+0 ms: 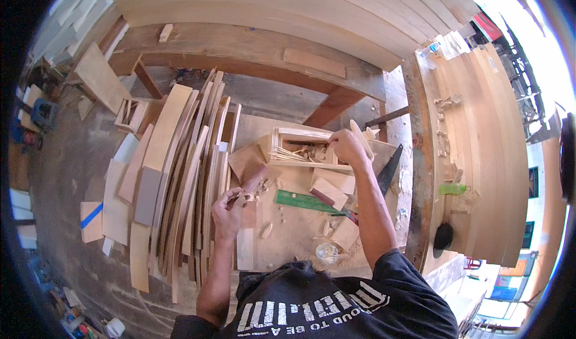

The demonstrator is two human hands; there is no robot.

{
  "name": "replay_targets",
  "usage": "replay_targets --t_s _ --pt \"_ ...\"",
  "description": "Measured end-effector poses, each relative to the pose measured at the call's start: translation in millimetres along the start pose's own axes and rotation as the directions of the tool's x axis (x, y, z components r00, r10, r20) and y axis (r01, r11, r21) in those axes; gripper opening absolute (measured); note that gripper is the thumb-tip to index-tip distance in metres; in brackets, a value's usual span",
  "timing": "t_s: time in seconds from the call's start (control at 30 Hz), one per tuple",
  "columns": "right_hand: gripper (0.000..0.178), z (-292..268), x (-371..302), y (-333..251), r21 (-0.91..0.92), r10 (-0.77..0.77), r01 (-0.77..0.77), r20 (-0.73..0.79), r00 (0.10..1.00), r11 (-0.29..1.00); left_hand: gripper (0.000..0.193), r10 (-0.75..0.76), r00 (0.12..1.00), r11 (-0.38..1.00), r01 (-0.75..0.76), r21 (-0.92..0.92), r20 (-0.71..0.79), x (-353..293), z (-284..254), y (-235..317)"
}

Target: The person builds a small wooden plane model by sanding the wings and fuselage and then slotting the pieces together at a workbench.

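Observation:
My left hand (228, 213) is closed in a pinch beside the stacked boards, over the left part of the work board. What its fingertips hold is too small to make out. My right hand (348, 147) is at the right end of an open wooden box (309, 164), its fingers curled at the rim and partly hidden; what they grip does not show. Thin wooden sticks (289, 153) and small wood pieces lie in the box. A pale oval wooden piece (361, 140) stands just right of that hand. Between my arms lie a green ruler (303, 201) and a two-toned wooden block (328, 194).
Long boards (180, 189) stand packed at the left. A handsaw (390, 170) lies right of my right forearm. Near me is a clear round container (327, 253). A wooden bench (240, 48) runs across the far side; a plank-covered table (486, 159) stands at the right.

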State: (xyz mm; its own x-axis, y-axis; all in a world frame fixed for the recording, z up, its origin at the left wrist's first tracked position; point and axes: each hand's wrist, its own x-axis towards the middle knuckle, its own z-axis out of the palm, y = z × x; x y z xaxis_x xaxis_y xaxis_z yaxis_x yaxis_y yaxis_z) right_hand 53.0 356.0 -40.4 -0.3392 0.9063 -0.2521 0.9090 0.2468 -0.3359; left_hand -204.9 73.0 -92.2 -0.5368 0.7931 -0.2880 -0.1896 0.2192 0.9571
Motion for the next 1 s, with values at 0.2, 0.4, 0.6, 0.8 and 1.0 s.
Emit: replay_targets --t_s 0.2,0.4,0.6,0.8,1.0 --pt "0.018 45.0 11.8 -11.9 -0.280 0.086 -0.048 0.123 0.989 0.959 0.024 0.012 0.998 0.998 -0.008 -0.066 0.062 23.3 4.2 5.4" --pt "0.023 60.8 9.6 -26.6 -0.319 0.140 -0.094 0.124 0.982 0.943 0.031 -0.012 0.998 0.996 0.018 -0.089 0.069 20.2 -9.8 11.2" --pt "0.027 68.0 15.2 -26.9 -0.316 0.175 -0.117 0.161 0.971 0.941 0.027 -0.068 0.997 0.992 0.070 -0.101 0.027 0.2 -32.0 1.8" --pt "0.021 71.3 12.3 -21.6 -0.284 0.162 -0.131 0.086 0.983 0.950 0.025 -0.010 0.999 0.999 0.007 0.050 0.052 -13.2 -38.1 -29.7" --pt "0.026 74.8 13.2 -24.4 -0.205 0.192 -0.183 0.021 0.981 0.961 0.023 0.032 0.991 0.991 -0.048 0.124 0.129 -31.2 -17.7 -45.6"
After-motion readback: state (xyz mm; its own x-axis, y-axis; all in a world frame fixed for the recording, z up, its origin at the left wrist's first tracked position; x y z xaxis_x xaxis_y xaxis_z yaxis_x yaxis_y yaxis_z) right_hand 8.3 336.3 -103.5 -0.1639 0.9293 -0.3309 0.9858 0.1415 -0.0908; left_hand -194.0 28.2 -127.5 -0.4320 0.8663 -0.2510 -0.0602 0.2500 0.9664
